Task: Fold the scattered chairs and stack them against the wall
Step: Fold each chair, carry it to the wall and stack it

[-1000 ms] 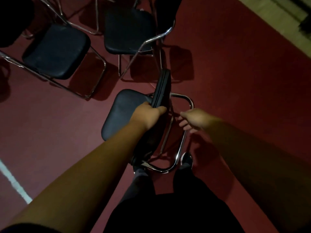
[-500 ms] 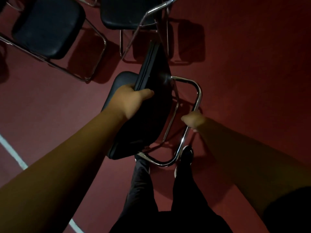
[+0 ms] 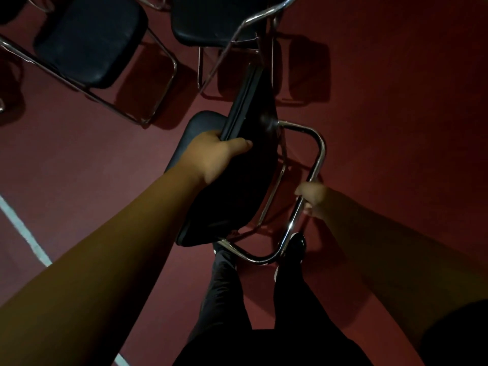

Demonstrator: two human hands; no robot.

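While the left hand (image 3: 211, 154) clamps its grip over the top edge of the chair's backrest (image 3: 248, 107), the right hand (image 3: 311, 198) is closed around the chrome leg tube (image 3: 318, 165), so both are grasping the same chair (image 3: 237, 186). This chair sits directly in front of the person's shoes, its seat (image 3: 195, 128) showing just beyond the left grip and its looped metal frame curving below and beside the right grip. It looks partly collapsed, backrest tilted toward the frame, so the step in hand seems to be the folding itself. Two more chairs stand open farther out, one (image 3: 87, 40) beyond and to the left of the left grip, another (image 3: 211, 19) straight ahead of it, both on the red floor (image 3: 396, 128). No wall is in view. Next, I judge, the two grips need to draw backrest and frame together until the seat lies flat, keeping fingers clear of the pinching tubes, then lift and carry it off
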